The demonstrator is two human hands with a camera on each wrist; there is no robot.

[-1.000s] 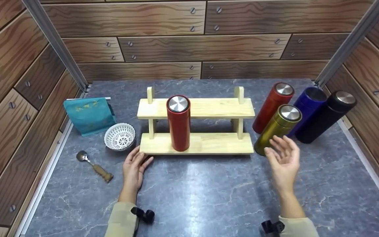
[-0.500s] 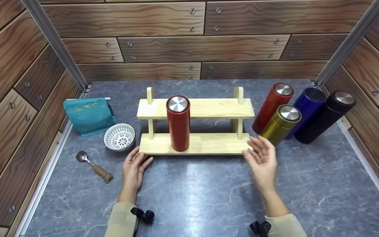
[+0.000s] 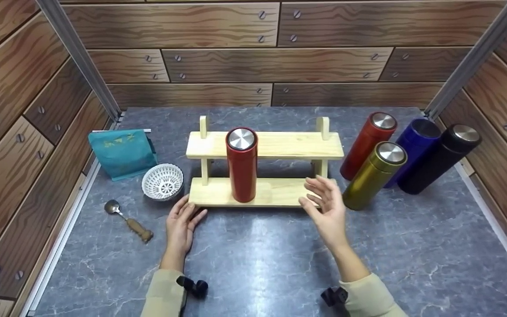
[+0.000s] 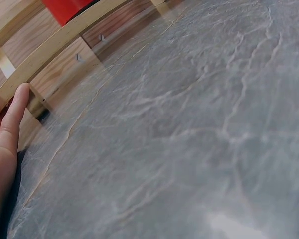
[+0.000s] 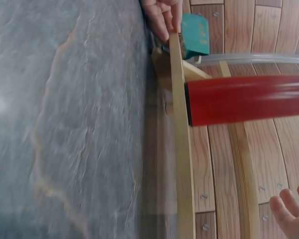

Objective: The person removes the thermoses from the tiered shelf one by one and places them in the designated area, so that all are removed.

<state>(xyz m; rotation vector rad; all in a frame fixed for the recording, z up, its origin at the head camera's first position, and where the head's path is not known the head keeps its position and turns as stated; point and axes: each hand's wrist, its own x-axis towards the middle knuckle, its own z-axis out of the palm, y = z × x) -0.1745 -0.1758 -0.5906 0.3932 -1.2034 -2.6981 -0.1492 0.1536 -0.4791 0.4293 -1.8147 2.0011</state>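
In the head view a red thermos (image 3: 244, 176) with a silver lid stands upright on the lower board of a two-tier wooden shelf (image 3: 286, 191). My left hand (image 3: 181, 224) holds the front left corner of that board, thumb and fingers around its end; the left wrist view shows a finger of the left hand (image 4: 7, 129) against the board's edge. Fingers apart and slightly bent, my right hand (image 3: 328, 211) hovers over the right part of the lower board, holding nothing. A gold thermos (image 3: 372, 178) stands just right of it.
Behind the gold thermos are a second red thermos (image 3: 368, 147), a blue cup-like bottle (image 3: 414, 143) and a black thermos (image 3: 436, 160). On the left lie a teal pouch (image 3: 123, 154), a white woven bowl (image 3: 162, 182) and a spoon (image 3: 130, 222). Wood-patterned walls enclose the table.
My right hand has moved left, away from the gold thermos to over the shelf's right end. The left hand stays at the shelf corner.
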